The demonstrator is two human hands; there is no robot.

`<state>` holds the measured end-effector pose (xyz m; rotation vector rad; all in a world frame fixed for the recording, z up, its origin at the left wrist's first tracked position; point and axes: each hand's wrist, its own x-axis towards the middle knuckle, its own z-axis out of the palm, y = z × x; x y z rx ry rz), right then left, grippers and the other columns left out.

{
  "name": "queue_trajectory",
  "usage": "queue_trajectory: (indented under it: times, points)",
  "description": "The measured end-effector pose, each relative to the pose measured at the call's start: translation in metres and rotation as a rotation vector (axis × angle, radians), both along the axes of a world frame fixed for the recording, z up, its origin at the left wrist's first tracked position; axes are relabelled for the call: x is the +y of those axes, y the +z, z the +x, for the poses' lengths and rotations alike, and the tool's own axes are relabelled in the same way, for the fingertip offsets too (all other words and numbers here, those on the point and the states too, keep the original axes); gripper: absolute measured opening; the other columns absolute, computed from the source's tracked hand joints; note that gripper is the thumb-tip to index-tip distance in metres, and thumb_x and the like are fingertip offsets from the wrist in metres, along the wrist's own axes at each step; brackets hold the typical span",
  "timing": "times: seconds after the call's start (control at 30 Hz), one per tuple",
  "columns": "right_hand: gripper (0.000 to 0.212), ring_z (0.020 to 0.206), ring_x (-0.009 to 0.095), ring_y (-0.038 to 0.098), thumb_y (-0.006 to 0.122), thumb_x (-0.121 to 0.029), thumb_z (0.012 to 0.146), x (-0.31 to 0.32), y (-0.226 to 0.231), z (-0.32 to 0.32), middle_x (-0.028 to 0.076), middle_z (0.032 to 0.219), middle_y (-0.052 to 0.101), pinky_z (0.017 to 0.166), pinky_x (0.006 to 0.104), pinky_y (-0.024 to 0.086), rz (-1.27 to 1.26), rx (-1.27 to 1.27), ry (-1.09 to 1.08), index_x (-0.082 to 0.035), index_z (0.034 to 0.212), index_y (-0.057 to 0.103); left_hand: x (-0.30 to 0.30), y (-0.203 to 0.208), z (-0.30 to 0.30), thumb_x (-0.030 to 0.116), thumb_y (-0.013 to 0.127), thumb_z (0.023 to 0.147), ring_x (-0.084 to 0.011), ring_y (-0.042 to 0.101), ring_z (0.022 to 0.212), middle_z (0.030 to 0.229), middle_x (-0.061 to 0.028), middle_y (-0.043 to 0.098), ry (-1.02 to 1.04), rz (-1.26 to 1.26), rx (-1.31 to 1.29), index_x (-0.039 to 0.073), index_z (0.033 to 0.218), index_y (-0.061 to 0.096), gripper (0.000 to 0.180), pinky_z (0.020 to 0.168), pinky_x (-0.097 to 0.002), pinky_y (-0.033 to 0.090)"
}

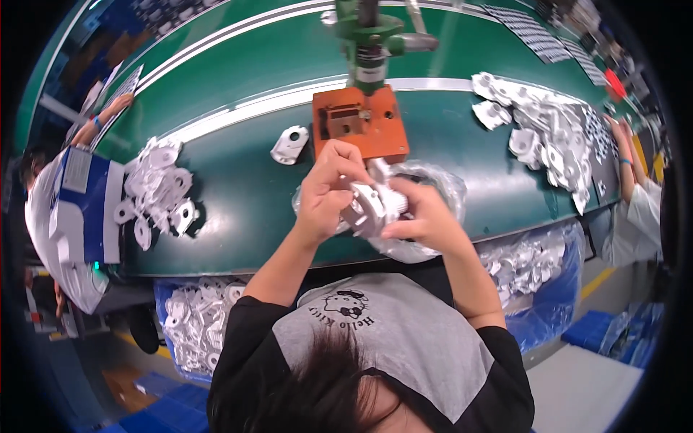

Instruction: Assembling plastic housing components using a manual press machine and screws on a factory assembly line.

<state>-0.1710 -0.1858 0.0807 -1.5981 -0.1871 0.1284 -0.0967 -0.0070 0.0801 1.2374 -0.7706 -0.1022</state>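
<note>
White part (370, 211) near orange fixture (392, 137) edge

White part (369, 211): smooth, plastic-looking. Press base (394, 133): painted metal. Bag (450, 186): glossy, crinkled plastic.

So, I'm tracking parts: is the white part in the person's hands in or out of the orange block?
Out: left hand and right hand hold the white part in front of the orange block.
</note>
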Motion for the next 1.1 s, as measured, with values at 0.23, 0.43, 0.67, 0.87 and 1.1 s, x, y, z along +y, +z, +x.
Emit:
queue_trajectory:
  times: [0.23,0.43,0.67,0.87,1.1]
  points:
    - [0.071,0.086,0.008,0.053,0.085,-0.020,0.060,-0.001,0.001,-0.007,0.002,0.096,0.056,0.072,0.0233,0.046,0.077,0.064,0.037,0.000,0.118,0.050,-0.035,-0.026,-0.006,0.030,0.045,0.096,-0.0257,0.053,0.103,0.116,-0.0200,0.046,-0.222,-0.223,0.222,0.004,0.107,0.036,0.030,0.089,-0.0390,0.045]
    - [0.074,0.085,0.011,0.055,0.086,-0.022,0.059,-0.005,-0.012,-0.003,0.003,0.096,0.057,0.073,0.0254,0.046,0.076,0.147,0.058,-0.001,0.119,0.048,-0.039,-0.040,-0.012,0.048,0.043,0.093,-0.0364,0.055,0.108,0.113,-0.0292,0.053,-0.208,-0.121,0.253,0.001,0.114,0.034,0.052,0.091,-0.0428,0.047]
    - [0.073,0.084,0.013,0.057,0.083,-0.026,0.059,0.008,-0.040,-0.013,0.008,0.090,0.061,0.074,0.0290,0.047,-0.033,0.196,0.014,0.003,0.117,0.049,-0.028,-0.040,-0.014,0.024,0.053,0.086,-0.0301,0.043,0.121,0.127,-0.0202,0.046,0.182,0.263,-0.157,-0.003,0.115,0.042,0.041,0.104,-0.0378,0.029]
    - [0.067,0.097,0.015,0.056,0.077,-0.018,0.068,-0.003,-0.057,-0.016,0.007,0.108,0.055,0.081,0.0295,0.047,0.409,0.236,-0.081,0.000,0.123,0.043,-0.016,-0.033,-0.018,0.029,0.066,0.081,-0.0278,0.047,0.104,0.108,-0.0153,0.047,0.275,0.098,-0.165,0.000,0.110,0.044,0.047,0.093,-0.0344,0.035]
    - [0.058,0.099,0.022,0.058,0.063,-0.032,0.082,-0.015,-0.070,-0.018,0.013,0.113,0.056,0.085,0.0369,0.049,0.817,0.223,-0.203,0.000,0.125,0.042,-0.016,-0.038,-0.022,0.015,0.068,0.078,-0.0294,0.056,0.092,0.102,-0.0109,0.056,0.223,0.490,-0.677,0.008,0.105,0.056,0.030,0.082,-0.0381,0.044]
